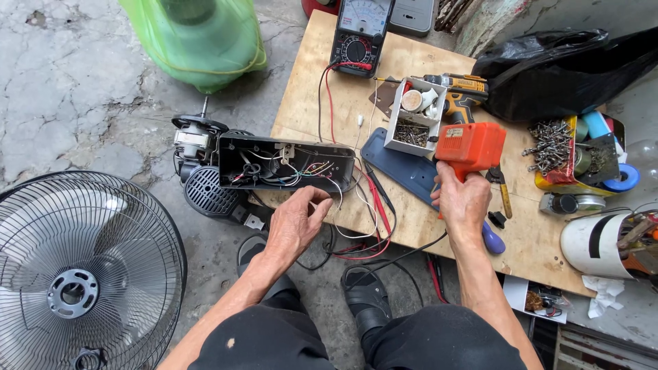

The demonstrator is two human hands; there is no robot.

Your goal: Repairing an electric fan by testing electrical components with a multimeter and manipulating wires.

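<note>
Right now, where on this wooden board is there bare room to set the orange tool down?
Bare wood shows on the board left of the multimeter, and near the front edge below the pliers. The centre is crowded with the white parts box, wires and open fan housing; the right edge holds screws and tape.

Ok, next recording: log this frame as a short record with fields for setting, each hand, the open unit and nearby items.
setting: wooden board used as a bench on a cracked concrete floor
left hand: pinching a white wire from the open black fan housing
right hand: gripping an orange soldering gun, held above the board
housing: lid off, coloured wiring exposed, motor attached
nearby: analog multimeter, metal fan grille, small parts box
</note>
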